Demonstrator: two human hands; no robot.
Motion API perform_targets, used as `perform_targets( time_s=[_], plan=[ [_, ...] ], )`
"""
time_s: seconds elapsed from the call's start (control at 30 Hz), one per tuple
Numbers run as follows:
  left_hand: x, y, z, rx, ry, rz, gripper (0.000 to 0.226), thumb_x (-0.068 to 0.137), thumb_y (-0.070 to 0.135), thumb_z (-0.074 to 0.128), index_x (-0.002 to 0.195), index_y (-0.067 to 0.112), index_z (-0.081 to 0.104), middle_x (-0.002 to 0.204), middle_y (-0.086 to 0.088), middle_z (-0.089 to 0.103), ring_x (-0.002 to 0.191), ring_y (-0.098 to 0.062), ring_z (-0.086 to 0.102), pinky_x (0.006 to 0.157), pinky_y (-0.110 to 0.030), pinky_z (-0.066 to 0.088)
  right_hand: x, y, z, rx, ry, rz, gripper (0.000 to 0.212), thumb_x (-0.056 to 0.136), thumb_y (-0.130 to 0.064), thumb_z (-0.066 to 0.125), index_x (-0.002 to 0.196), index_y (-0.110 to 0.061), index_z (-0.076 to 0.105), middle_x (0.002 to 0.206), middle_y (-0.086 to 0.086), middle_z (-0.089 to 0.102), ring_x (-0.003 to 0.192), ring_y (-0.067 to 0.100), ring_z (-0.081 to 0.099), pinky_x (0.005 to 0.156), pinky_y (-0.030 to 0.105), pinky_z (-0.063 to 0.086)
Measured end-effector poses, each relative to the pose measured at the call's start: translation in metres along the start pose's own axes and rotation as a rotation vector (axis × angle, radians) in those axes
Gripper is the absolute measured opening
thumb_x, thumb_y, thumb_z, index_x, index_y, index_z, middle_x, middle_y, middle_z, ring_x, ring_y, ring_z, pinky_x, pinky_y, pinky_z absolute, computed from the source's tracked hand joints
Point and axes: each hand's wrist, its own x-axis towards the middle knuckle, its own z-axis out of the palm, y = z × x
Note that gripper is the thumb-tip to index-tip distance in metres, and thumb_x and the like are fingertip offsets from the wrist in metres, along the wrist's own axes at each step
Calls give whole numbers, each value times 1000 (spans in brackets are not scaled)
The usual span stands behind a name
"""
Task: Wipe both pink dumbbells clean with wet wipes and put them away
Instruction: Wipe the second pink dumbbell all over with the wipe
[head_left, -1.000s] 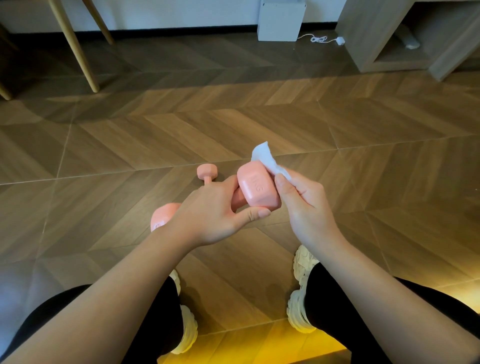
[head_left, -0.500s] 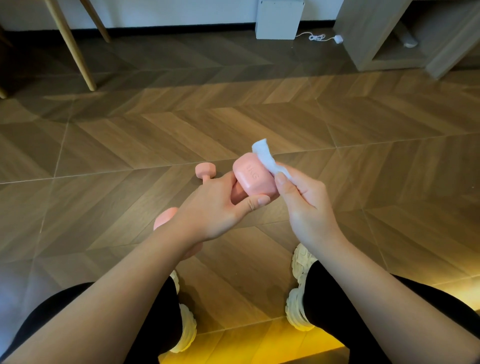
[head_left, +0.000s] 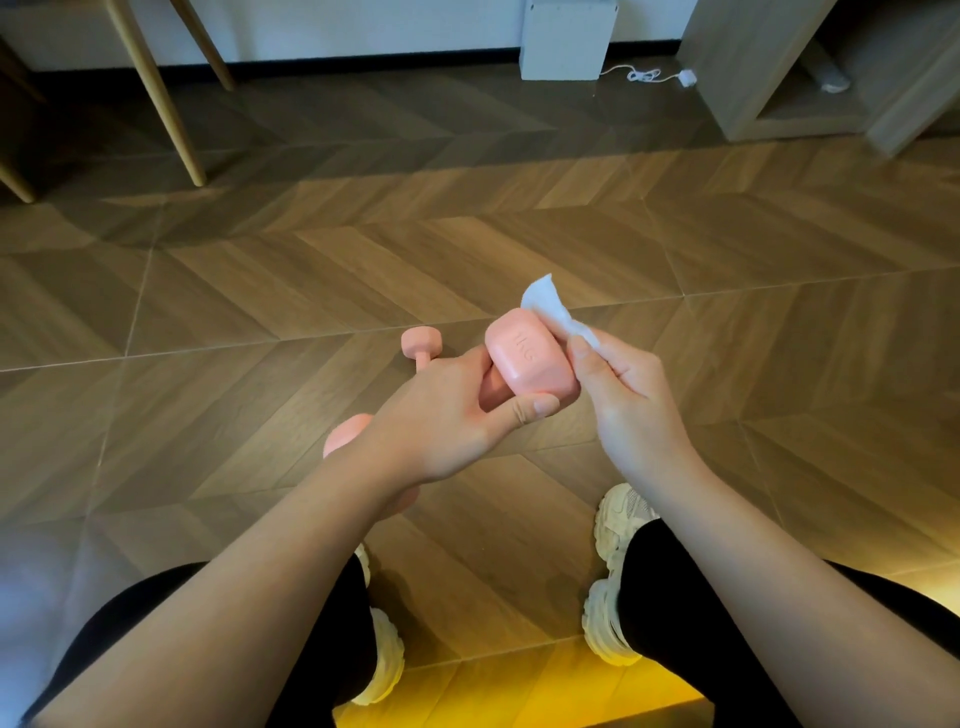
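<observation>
Left hand (head_left: 441, 431) grips dumbbell (head_left: 530, 361) by its bar; right hand (head_left: 628, 400) pinches limp wipe (head_left: 550, 306) against 1 head. Likely heavy, rigid, perhaps slick when damp.

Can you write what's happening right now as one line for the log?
left hand: holds pink dumbbell | right hand: presses wet wipe on its end | second dumbbell: on floor

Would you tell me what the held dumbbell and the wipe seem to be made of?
Dumbbell: probably a matte pink rubbery or vinyl coating, with moulded lettering and soft, rounded edges; core hidden. Wipe: thin white nonwoven sheet, limp and creased.
</observation>
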Motion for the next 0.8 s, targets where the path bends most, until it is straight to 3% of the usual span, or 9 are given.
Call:
perform_targets(
  time_s=[0.13, 0.3, 0.33, 0.4, 0.47, 0.53, 0.67, 0.73, 0.8],
  plan=[
    [2, 5, -4, 65, -42, -7, 70, 65, 86, 37, 105, 30, 52, 91, 18, 54, 81, -6, 60, 79, -37, 53, -3, 1, -3, 8, -8, -18, 35, 101, -21, 41, 122, -11, 67, 107, -9, 71, 103, 2, 63, 85, 14, 45],
    [1, 0, -3, -21, -15, -58, 68, 70, 83, 44, 104, 25, 57, 91, 11, 61, 80, -8, 65, 76, -34, 53, -6, 0, 1, -28, -13, -75, 37, 100, -21, 41, 122, -4, 65, 93, -20, 71, 93, -2, 63, 81, 13, 44],
    [2, -1, -3, -58, -1, -81, 65, 72, 81, 46, 102, 25, 58, 88, 10, 63, 80, -8, 65, 75, -32, 52, -8, 0, 1, -35, -12, -90, 37, 101, -21, 41, 125, -6, 64, 96, -14, 73, 94, 4, 65, 81, 17, 46],
    [4, -2, -3, -121, 24, -116, 57, 77, 78, 50, 96, 25, 58, 82, 8, 63, 78, -9, 64, 72, -29, 48, -11, 1, 2, -54, -23, -101, 38, 102, -25, 41, 133, -14, 60, 100, 13, 72, 94, 34, 64, 81, 32, 51],
    [6, -5, -6, -159, 54, -133, 48, 84, 71, 54, 91, 24, 57, 78, 6, 59, 75, -8, 57, 65, -25, 40, -12, 3, 2, -95, -49, -108, 40, 102, -27, 40, 138, -20, 57, 101, 33, 64, 92, 51, 55, 78, 34, 45],
    [7, -7, -8, -203, 80, -133, 44, 87, 67, 55, 90, 23, 58, 78, 1, 58, 75, -9, 50, 60, -25, 37, -12, 3, 2, -119, -35, -112, 38, 102, -25, 40, 133, -16, 61, 93, 38, 61, 87, 49, 55, 75, 29, 45],
    [2, -5, -8, -232, 73, -72, 41, 83, 70, 54, 84, 28, 54, 71, 6, 56, 67, -4, 48, 59, -22, 36, -9, 1, 0, -116, -9, -73, 36, 100, -28, 40, 100, -9, 70, 84, 31, 60, 78, 38, 54, 66, 34, 41],
    [0, -2, -5, -197, 43, -20, 43, 80, 76, 55, 88, 33, 54, 76, 15, 57, 68, -1, 57, 64, -23, 43, -7, 0, -1, -99, 0, -49, 33, 100, -27, 40, 95, -15, 70, 84, 20, 65, 77, 26, 57, 70, 27, 42],
    [-1, -1, -3, -118, -4, 8, 53, 73, 78, 49, 99, 33, 56, 89, 17, 60, 80, -3, 64, 75, -29, 52, -6, -2, -1, -64, 10, -20, 33, 99, -27, 41, 106, -16, 71, 85, -1, 71, 83, 6, 61, 75, 19, 46]
  ],
)
